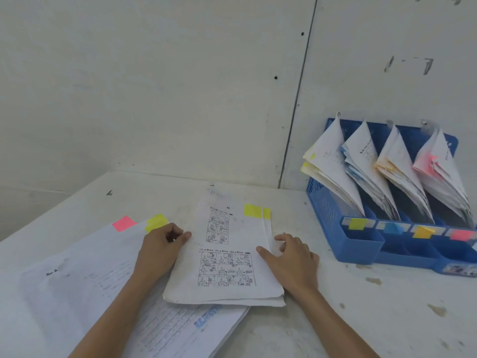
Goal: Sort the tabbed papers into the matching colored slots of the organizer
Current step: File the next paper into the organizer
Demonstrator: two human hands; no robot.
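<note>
White and scuffed, the stained tabletop runs back to a pale panelled wall split by a dark seam. I see the yellow-tabbed papers lying between the 2 hands. The left hand pinches their left edge with curled fingers. The right hand lies loose, thumb flat on the top sheet. Beyond the right hand stands the blue organizer, its 4 slots holding papers. A larger pile spreads under the left forearm.

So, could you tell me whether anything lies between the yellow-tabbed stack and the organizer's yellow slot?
Nothing visible does: only table surface lies between the yellow-tabbed stack and the yellow slot, leftmost in the organizer, already holding leaning papers.
</note>
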